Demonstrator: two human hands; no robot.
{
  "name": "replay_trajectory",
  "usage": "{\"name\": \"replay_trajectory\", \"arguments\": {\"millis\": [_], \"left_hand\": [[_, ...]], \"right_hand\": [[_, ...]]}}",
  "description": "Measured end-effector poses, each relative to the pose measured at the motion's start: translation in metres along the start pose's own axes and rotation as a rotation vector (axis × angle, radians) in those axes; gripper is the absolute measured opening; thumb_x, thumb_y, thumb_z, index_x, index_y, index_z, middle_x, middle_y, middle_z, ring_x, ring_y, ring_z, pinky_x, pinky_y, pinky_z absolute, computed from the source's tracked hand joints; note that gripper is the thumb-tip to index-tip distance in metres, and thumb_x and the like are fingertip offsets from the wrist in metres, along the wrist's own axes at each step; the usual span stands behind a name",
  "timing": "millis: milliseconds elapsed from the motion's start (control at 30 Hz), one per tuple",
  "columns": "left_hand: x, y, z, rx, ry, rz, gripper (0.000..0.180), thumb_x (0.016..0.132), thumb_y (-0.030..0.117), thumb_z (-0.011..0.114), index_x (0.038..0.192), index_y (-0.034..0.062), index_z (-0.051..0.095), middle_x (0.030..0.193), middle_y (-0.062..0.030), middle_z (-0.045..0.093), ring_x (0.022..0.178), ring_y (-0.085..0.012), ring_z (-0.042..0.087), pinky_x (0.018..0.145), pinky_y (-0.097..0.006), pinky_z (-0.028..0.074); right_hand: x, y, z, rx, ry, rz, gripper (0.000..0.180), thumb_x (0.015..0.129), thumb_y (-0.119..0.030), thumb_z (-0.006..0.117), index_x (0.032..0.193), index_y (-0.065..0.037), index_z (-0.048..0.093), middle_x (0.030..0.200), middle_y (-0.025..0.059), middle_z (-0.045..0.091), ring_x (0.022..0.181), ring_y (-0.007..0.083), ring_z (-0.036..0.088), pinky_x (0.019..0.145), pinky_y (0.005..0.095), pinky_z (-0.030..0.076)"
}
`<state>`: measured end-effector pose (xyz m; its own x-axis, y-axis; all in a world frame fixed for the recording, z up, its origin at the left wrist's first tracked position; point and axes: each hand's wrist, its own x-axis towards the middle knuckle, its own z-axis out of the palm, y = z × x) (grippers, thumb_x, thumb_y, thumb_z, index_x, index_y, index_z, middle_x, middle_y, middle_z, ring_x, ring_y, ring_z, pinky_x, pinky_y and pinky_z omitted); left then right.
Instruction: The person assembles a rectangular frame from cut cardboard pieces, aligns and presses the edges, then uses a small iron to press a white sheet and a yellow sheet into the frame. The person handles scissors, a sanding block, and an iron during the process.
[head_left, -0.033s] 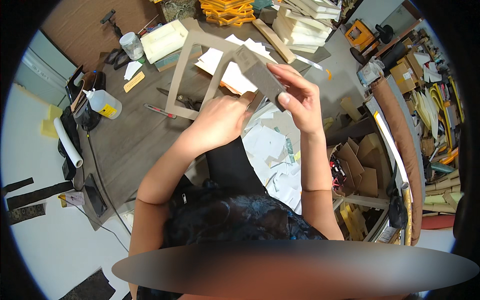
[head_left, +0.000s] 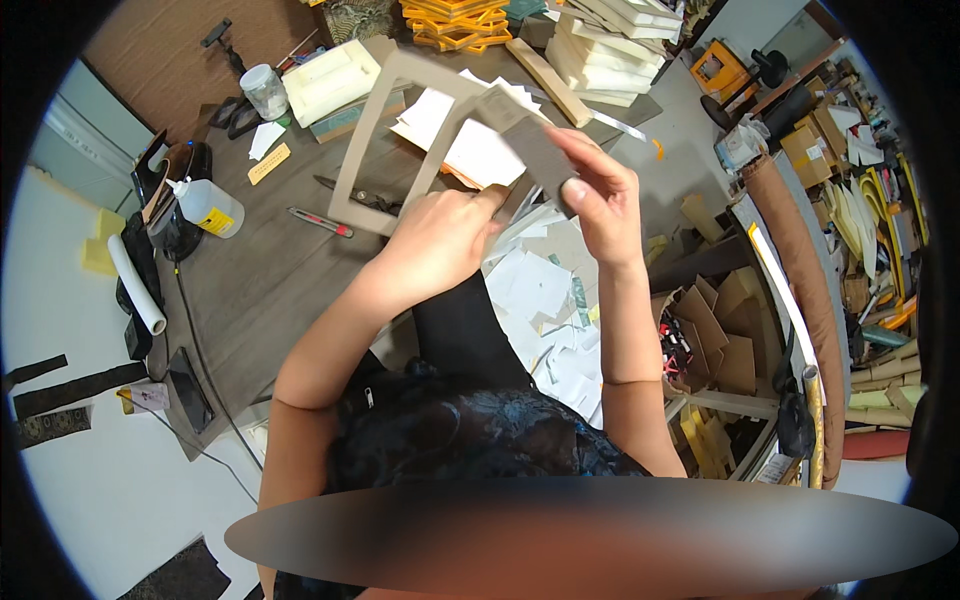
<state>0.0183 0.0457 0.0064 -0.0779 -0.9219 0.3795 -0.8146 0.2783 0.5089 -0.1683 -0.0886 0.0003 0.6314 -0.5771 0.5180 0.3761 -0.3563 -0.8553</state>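
My left hand (head_left: 445, 235) is closed on the near side of a beige-grey rectangular frame (head_left: 364, 140) with an open middle, held tilted above the table. My right hand (head_left: 602, 200) pinches a flat grey-brown block (head_left: 538, 152) between thumb and fingers, resembling a sanding block. The block lies over the frame's right side, and whether they touch is hard to make out. Under the frame, dark-handled shears or pliers (head_left: 375, 200) show in part. A red-and-grey utility knife (head_left: 320, 222) lies left of my left hand. White paper sheets (head_left: 460, 140) lie beyond.
On the left stand a glue bottle (head_left: 210, 208) and a clear jar (head_left: 264, 92). Cream foam pieces (head_left: 600, 65) and orange frames (head_left: 455, 22) are stacked at the back. Paper scraps (head_left: 535, 285) cover a spot below my hands. Cardboard boxes (head_left: 712, 335) stand at the right.
The block in my right hand has turned slightly, showing more of its broad face. The frame has shifted and tilted a little. My left hand keeps its hold.
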Motion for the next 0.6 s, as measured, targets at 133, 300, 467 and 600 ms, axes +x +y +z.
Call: {"name": "replay_trajectory", "arguments": {"millis": [133, 300, 467, 600], "left_hand": [[-0.008, -0.004, 0.001, 0.051, 0.516, 0.187, 0.021, 0.088, -0.004, 0.07, 0.109, -0.0019, 0.069, 0.093, -0.0163, 0.071, 0.086, -0.0345, 0.069, 0.075, -0.04, 0.056], [-0.017, -0.007, 0.006, -0.147, 0.881, 0.062, 0.025, 0.092, -0.006, 0.068, 0.117, -0.0035, 0.067, 0.111, -0.0172, 0.069, 0.098, -0.0334, 0.068, 0.085, -0.036, 0.055], [0.014, -0.005, 0.007, -0.388, 0.68, -0.171, 0.029, 0.102, 0.011, 0.065, 0.127, -0.0039, 0.062, 0.112, -0.0194, 0.072, 0.096, -0.0253, 0.072, 0.084, -0.035, 0.056], [0.023, -0.009, -0.006, -0.726, 0.544, -0.271, 0.016, 0.1, 0.011, 0.07, 0.096, -0.0022, 0.062, 0.077, -0.0071, 0.073, 0.067, -0.0059, 0.06, 0.061, -0.027, 0.05]], "right_hand": [[-0.02, 0.029, 0.004, 0.149, 0.259, -0.068, 0.067, 0.091, -0.034, 0.076, 0.14, 0.008, 0.06, 0.145, 0.0206, 0.056, 0.139, 0.0284, 0.051, 0.118, 0.0434, 0.037], [-0.051, 0.052, 0.029, 0.021, 0.349, -0.2, 0.075, 0.09, -0.045, 0.078, 0.142, 0.005, 0.059, 0.146, 0.0218, 0.053, 0.138, 0.0303, 0.05, 0.115, 0.0447, 0.038], [-0.076, 0.056, 0.055, 0.017, 0.242, -0.253, 0.075, 0.088, -0.043, 0.082, 0.141, 0.004, 0.06, 0.146, 0.0235, 0.049, 0.136, 0.0333, 0.049, 0.112, 0.045, 0.04], [-0.087, 0.054, 0.049, 0.017, 0.133, -0.268, 0.07, 0.089, -0.04, 0.08, 0.143, 0.001, 0.061, 0.145, 0.0253, 0.053, 0.137, 0.0384, 0.05, 0.117, 0.0506, 0.037]]}}
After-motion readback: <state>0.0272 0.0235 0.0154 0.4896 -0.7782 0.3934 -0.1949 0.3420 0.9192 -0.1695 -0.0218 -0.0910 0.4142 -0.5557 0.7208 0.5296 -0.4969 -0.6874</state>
